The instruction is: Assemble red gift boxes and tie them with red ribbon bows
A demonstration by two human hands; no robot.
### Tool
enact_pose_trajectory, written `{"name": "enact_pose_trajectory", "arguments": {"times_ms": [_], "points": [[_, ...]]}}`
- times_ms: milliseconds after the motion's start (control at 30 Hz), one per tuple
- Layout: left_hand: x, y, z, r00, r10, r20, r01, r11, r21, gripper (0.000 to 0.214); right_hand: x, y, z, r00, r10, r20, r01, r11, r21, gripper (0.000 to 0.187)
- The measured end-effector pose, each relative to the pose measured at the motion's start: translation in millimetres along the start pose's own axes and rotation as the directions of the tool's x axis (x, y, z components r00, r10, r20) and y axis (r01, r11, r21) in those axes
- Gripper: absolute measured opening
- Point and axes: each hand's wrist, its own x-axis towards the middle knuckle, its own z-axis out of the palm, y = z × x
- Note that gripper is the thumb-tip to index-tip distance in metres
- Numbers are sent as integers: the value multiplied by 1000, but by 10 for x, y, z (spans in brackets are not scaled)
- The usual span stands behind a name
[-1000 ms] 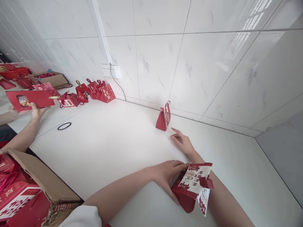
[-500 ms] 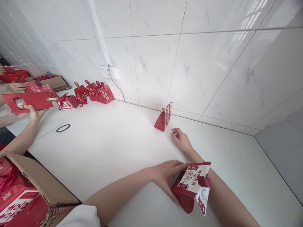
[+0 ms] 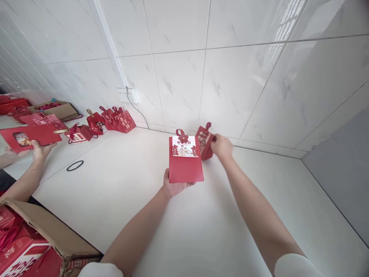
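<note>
Though partly behind bag [image 3: 186,167], box [image 3: 205,139] in right hand [image 3: 221,146].

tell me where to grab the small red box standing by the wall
Best by its narrow top, just under the loop, coming from above and the right. The small red box tapers upward, so fingers can close over it there. The wall blocks the far side, the flat red box in the left hand covers the left, and the right hand holds its right side.
</note>
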Motion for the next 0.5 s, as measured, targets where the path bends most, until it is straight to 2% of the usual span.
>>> {"name": "enact_pose_trajectory", "arguments": {"times_ms": [67, 133, 267, 333, 367, 400, 433, 467, 500], "points": [[15, 24, 56, 999, 26, -21, -26, 1000, -15, 71, 8, 325, -340, 995, 76, -70, -79, 996, -44, 21], [40, 24, 96, 999, 25, -36, -26, 999, -24, 72, -59, 738, -758, 969, 151, -197, -172, 981, -95, 21], [103, 9, 130, 1000, -9, -21, 7, 997, -75, 78, -375, 1767, -1548, 901, 283, -330, -342, 930, -137, 26], [125, 9, 140, 1000, -19, -15, 17, 994, -109, 80, -555, 2358, -1816, 807, 438, -396, -522, 842, -133, 24], [133, 12, 144, 1000, -24, -13, 22, 993, -118, 81, -639, 2651, -1918, 825, 446, -348, -517, 844, -143, 22], [137, 16, 148, 999, -30, -13, 28, 992, -122, 82, -718, 2928, -2006, 811, 455, -367, -534, 833, -146, 21], [139, 20, 152, 999, -35, -13, 33, 992, -121, 83, -792, 3176, -2085, 850, 361, -383, -439, 888, -138, 21], [138, 23, 156, 999, -40, -14, 38, 992, -118, 84, -862, 3385, -2159, 906, 183, -382, -243, 963, -113, 19], [136, 25, 158, 999, -44, -14, 42, 992, -118, 84, -929, 3548, -2233, 926, -22, -377, -9, 997, -80, 18]]}}
